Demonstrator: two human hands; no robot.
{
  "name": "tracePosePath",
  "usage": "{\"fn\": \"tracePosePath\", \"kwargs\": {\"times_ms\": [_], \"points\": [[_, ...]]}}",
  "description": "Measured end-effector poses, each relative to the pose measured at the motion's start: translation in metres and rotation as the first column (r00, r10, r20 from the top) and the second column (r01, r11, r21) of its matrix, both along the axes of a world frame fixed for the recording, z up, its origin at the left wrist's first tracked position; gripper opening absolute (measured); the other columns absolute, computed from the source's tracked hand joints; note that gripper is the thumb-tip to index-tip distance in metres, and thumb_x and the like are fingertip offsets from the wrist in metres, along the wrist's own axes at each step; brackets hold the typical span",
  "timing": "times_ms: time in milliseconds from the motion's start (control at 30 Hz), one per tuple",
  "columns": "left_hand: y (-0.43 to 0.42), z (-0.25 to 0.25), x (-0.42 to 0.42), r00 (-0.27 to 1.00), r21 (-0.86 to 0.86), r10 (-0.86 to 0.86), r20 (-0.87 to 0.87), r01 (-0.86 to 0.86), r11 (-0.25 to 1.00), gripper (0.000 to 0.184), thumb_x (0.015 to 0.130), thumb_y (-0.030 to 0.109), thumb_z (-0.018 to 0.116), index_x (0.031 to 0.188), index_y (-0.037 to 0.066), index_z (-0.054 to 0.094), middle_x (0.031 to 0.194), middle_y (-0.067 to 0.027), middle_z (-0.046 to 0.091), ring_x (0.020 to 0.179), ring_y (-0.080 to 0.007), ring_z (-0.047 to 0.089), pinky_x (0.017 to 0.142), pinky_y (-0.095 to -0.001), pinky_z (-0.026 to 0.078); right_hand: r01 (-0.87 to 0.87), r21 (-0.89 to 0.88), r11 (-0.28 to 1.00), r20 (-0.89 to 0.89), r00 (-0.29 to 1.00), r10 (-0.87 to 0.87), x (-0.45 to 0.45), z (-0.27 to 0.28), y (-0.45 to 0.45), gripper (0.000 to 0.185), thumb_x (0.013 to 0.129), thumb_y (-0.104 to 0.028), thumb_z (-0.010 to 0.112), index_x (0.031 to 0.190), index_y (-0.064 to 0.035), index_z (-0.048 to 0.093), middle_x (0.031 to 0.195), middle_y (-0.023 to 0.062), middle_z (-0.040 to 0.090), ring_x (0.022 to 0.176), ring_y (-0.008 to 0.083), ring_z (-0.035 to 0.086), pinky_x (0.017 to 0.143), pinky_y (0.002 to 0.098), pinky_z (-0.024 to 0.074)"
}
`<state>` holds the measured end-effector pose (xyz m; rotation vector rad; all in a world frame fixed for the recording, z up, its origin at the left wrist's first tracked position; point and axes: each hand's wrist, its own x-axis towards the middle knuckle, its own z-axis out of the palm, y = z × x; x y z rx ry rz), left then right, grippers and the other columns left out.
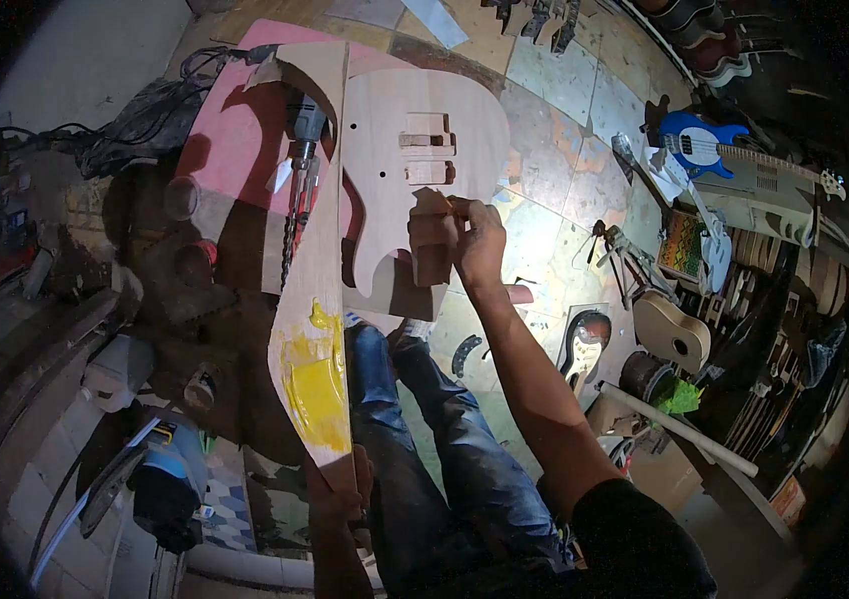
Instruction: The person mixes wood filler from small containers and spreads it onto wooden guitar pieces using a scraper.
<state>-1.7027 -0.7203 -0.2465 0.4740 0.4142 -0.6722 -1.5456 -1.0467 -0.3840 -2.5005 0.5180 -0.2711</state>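
My left hand point(353, 487) is closed around the narrow lower end of a long, thin wooden board point(310, 250). A thick smear of yellow paste point(315, 384) covers the lower part of this board. To its right lies a pale, unfinished electric guitar body point(380, 110) with routed cavities and two small dark holes. My right hand point(479, 240) is over the guitar body beside the neck pocket, its fingers pinched together. Something small and brownish shows at the fingertips, partly lost in shadow, and I cannot make out its kind.
Behind the board, a drill point(305, 130) with a long bit lies on a pink surface point(215, 150). A blue electric guitar point(694, 145) and an acoustic guitar body point(671, 332) are at the right. A blue-black machine point(167, 484) stands lower left. Cables point(135, 135) run at upper left.
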Motion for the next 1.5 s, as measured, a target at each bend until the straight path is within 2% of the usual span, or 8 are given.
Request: {"fn": "tracePosePath", "kwargs": {"times_ms": [433, 567, 733, 867, 967, 1167, 1267, 1500], "points": [[0.005, -0.006, 0.0, 1.0, -0.028, -0.024, 0.008, 0.024, 0.999, 0.094, 0.063, 0.001, 0.075, 0.143, 0.009, 0.027, 0.069, -0.0101, 0.05, 0.046, -0.0136, 0.047, 0.039, -0.0225, 0.041, -0.353, -0.027, 0.935, -0.102, 0.932, 0.348, 0.007, 0.008, 0.011, 0.012, 0.078, -0.009, 0.064, 0.088, -0.0034, 0.065, 0.086, 0.0148, 0.067, 0.078, 0.0329, 0.06, 0.072, 0.0401, 0.0491], [-0.006, 0.012, 0.019, 1.0, 0.008, -0.001, -0.028, 0.002, 1.0, 0.093, 0.061, 0.001, 0.075, 0.142, 0.008, 0.029, 0.068, -0.0096, 0.05, 0.047, -0.0133, 0.047, 0.038, -0.0222, 0.041, -0.002, 0.051, 0.999, -0.2, 0.98, 0.012, 0.019, 0.014, -0.001, 0.019, 0.077, -0.015, 0.07, 0.088, -0.0007, 0.063, 0.082, 0.0191, 0.064, 0.073, 0.0382, 0.062, 0.067, 0.0443, 0.0502], [-0.006, 0.007, 0.018, 0.999, 0.142, -0.046, 0.022, 0.043, 0.989, 0.088, 0.06, -0.001, 0.074, 0.138, 0.006, 0.033, 0.067, -0.0092, 0.049, 0.046, -0.0134, 0.047, 0.037, -0.0221, 0.041, -0.111, -0.019, 0.994, -0.269, 0.958, 0.102, 0.021, 0.0, 0.01, 0.015, 0.079, -0.013, 0.067, 0.086, -0.0035, 0.058, 0.079, 0.0172, 0.063, 0.077, 0.0374, 0.06, 0.068, 0.0448, 0.0499], [-0.009, 0.007, 0.026, 0.998, 0.095, -0.04, 0.05, 0.035, 0.995, 0.082, 0.059, -0.003, 0.071, 0.133, 0.004, 0.037, 0.067, -0.0088, 0.05, 0.047, -0.0137, 0.048, 0.037, -0.0221, 0.041, 0.062, 0.348, 0.935, -0.271, 0.962, 0.037, 0.01, 0.021, 0.007, 0.019, 0.079, -0.012, 0.064, 0.086, 0.0043, 0.056, 0.076, 0.0224, 0.063, 0.072, 0.0399, 0.064, 0.064, 0.044, 0.0492], [-0.005, -0.001, 0.015, 0.999, 0.156, -0.037, -0.029, 0.041, 0.987, 0.076, 0.059, 0.0, 0.071, 0.129, 0.002, 0.04, 0.069, -0.0081, 0.051, 0.049, -0.0133, 0.049, 0.037, -0.0224, 0.041, 0.193, 0.553, 0.81, -0.199, 0.975, -0.096, -0.003, 0.07, 0.002, 0.013, 0.086, -0.008, 0.062, 0.085, 0.0036, 0.057, 0.073, 0.0116, 0.065, 0.067, 0.0137, 0.061, 0.06, 0.0286, 0.0475], [-0.011, -0.005, 0.01, 0.982, 0.325, -0.171, 0.074, 0.139, 0.935, 0.076, 0.062, 0.01, 0.072, 0.129, 0.0, 0.038, 0.074, -0.0063, 0.053, 0.054, -0.0111, 0.052, 0.044, -0.0242, 0.044, -0.082, 0.564, 0.822, -0.109, 0.979, 0.172, 0.002, 0.212, 0.044, 0.014, 0.084, -0.001, 0.064, 0.098, 0.0023, 0.062, 0.087, 0.0086, 0.067, 0.076, 0.0092, 0.06, 0.068, 0.0237, 0.0485], [-0.015, -0.006, -0.001, 0.944, 0.332, -0.134, -0.3, 0.235, 0.913, 0.083, 0.063, 0.009, 0.072, 0.135, 0.001, 0.033, 0.075, -0.0064, 0.055, 0.053, -0.011, 0.053, 0.044, -0.0239, 0.044, -0.341, 0.43, 0.836, 0.046, 0.933, 0.358, 0.017, 0.222, 0.048, 0.02, 0.078, 0.002, 0.066, 0.097, 0.0002, 0.065, 0.084, 0.0087, 0.066, 0.076, 0.0169, 0.06, 0.07, 0.0282, 0.049], [-0.025, 0.021, 0.027, 0.954, 0.458, -0.294, 0.05, 0.24, 0.856, 0.091, 0.065, 0.011, 0.072, 0.143, 0.002, 0.027, 0.095, -0.0089, 0.057, 0.061, -0.0097, 0.055, 0.048, -0.0242, 0.045, -0.596, 0.278, 0.753, 0.052, 0.792, 0.608, 0.03, 0.222, 0.058, 0.026, 0.068, 0.001, 0.07, 0.093, -0.0044, 0.065, 0.08, 0.0083, 0.062, 0.076, 0.0274, 0.055, 0.069, 0.0357, 0.047]]}}
